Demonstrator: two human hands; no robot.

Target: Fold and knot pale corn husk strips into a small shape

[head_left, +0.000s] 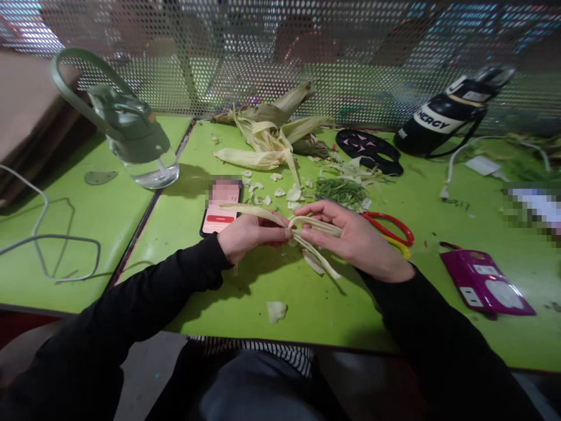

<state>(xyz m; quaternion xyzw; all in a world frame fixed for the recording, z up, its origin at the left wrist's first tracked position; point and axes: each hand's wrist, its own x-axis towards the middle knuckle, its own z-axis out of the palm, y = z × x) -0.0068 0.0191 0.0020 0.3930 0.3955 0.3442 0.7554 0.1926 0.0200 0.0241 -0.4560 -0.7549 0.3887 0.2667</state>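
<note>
Both hands meet over the green table [210, 292], working on pale strips of corn husk [322, 266]. My left hand [254, 234] is closed, thumb and fingers pinching the strips where they come together; one strip [252, 209] sticks out to the left above it. My right hand [350, 237] grips the folded strips from the right, its thumb near the left thumb. The loose strip ends hang down to the right below the hands. A phone [221, 210] lies just left of my left hand. Scissors with a red handle [398, 225] lie beside my right hand, partly hidden.
Corn husks [263, 140], pale scraps [279, 192] and green shreds [342, 192] lie beyond the hands. A green-lidded bottle [140, 146] stands left and a black bottle [442, 120] back right, before a perforated screen [263, 52]. A purple device [488, 283] and cables lie at the sides.
</note>
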